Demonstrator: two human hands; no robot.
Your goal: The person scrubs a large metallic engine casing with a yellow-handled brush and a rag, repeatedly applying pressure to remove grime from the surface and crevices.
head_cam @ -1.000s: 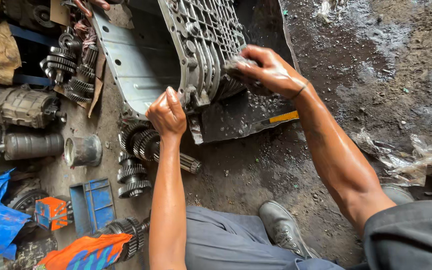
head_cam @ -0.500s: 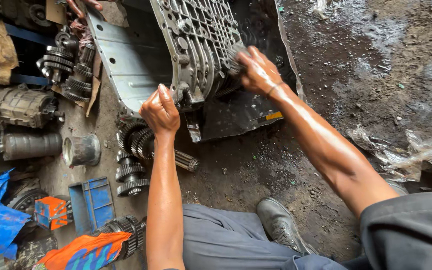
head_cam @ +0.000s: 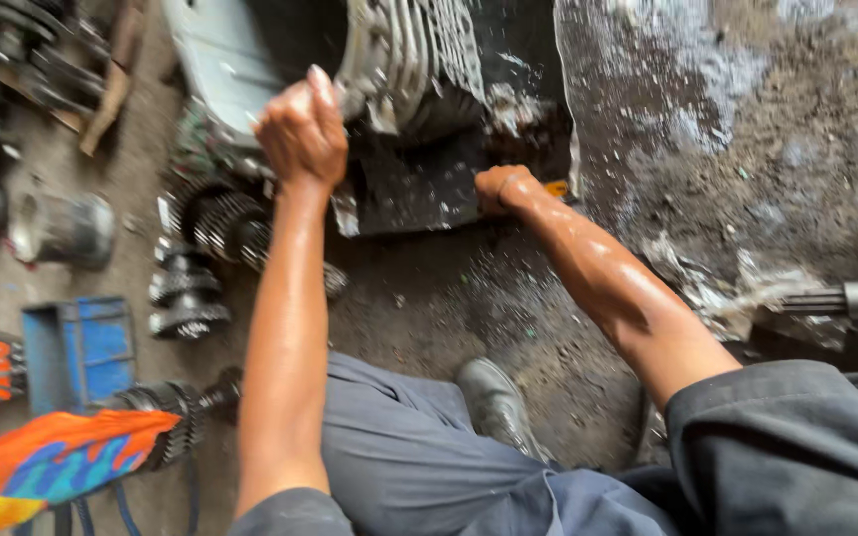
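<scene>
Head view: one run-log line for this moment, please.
left hand: gripping edge of ribbed metal casting | right hand: fisted low on dark tray | gears: on floor, left

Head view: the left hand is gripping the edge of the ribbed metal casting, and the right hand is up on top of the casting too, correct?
Not quite. The left hand does grip the edge of the ribbed metal casting, but the right hand is not on top of it. The head view shows it lower, down on the dark wet tray below the casting.
</scene>
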